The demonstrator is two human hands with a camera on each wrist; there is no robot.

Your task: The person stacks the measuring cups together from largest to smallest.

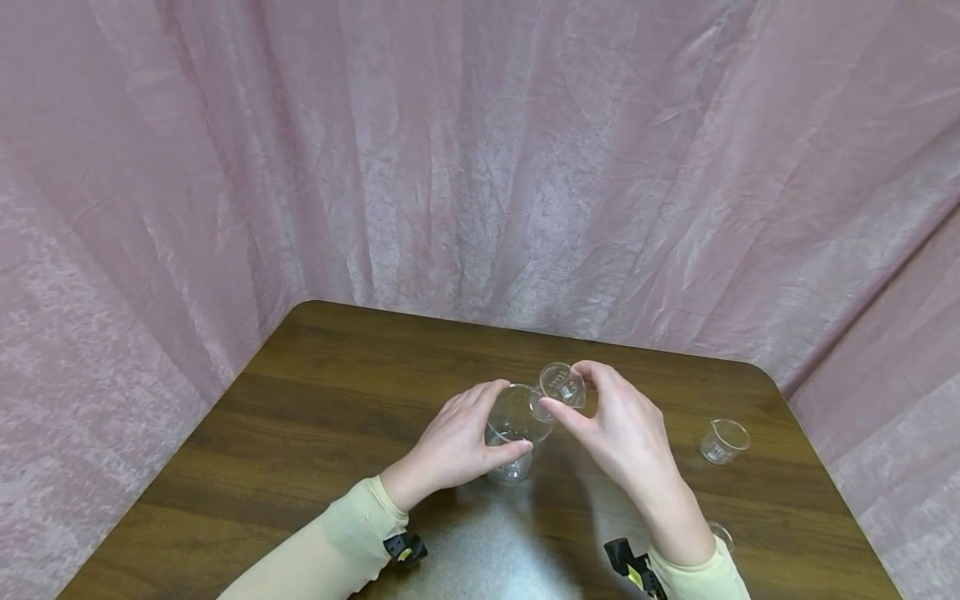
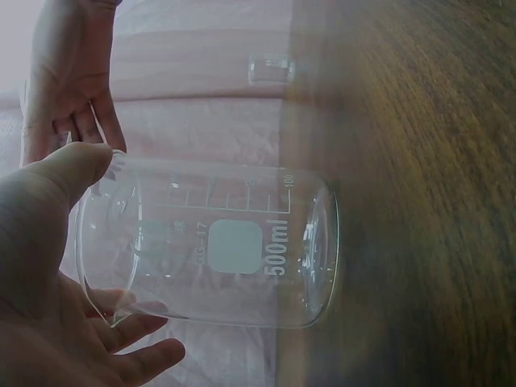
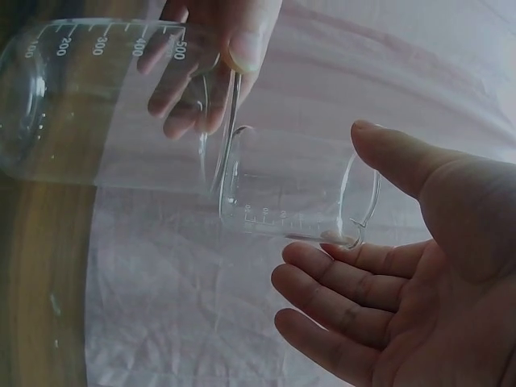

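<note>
Pink, crinkled drapes (image 1: pixel 525 167) hang behind a dark wood-grain tabletop (image 1: pixel 337 400) with rounded far corners. Leftmost among the containers is a large clear beaker (image 1: pixel 510 475), upright near the middle of the tabletop; light glints near its base, and whether that is liquid or only glass cannot be told. Just right of its mouth comes a small beaker (image 1: pixel 567 392), its open end up and its base close to the larger one's rim; whether the two touch is unclear. Farther right, another piece of glassware (image 1: pixel 722 535) lies mostly hidden behind a wrist, and beyond it a second small beaker (image 1: pixel 724 442) stands upright, well apart from both hands.

On the left, the left hand (image 1: pixel 462 437) reaches in with its grip around the large beaker's rim, thumb on the near side and fingers on the far side. On the right, the right hand (image 1: pixel 626 429) pinches the held small beaker by its rim between thumb and index finger, the other fingers extended below.

The large beaker carries white print: "500ml", a blank rounded square, and a scale with 200, 300, 400 and 500 legible. The held small beaker's scale numbers are too faint to read surely.
</note>
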